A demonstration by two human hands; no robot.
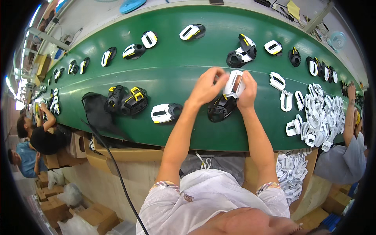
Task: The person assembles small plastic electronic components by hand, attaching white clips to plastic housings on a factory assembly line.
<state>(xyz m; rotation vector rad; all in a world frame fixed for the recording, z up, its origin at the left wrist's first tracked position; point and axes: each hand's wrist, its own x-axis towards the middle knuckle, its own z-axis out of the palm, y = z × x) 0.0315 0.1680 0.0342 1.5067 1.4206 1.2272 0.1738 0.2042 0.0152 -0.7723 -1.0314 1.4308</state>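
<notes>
My right hand [246, 92] grips a white plastic cover [235, 83] with a long slot, its fingers on the right side. At its left edge is my left hand [209, 86], fingers curled in and slightly blurred; what they pinch, if anything, is hidden. Just under the cover sits a black shell [221, 109] with yellow accents, close to the green bench top; I cannot tell whether the two are joined. To the left lies a white-and-black shell [166, 113], and farther left a pair of black shells with yellow parts [135, 100].
Loose white covers [323, 113] form a heap at right, with more in a box [291, 172] below. Several shells line the far side of the green bench [176, 78]. A black bag [100, 113] and black cable [115, 164] are left. People work at both sides.
</notes>
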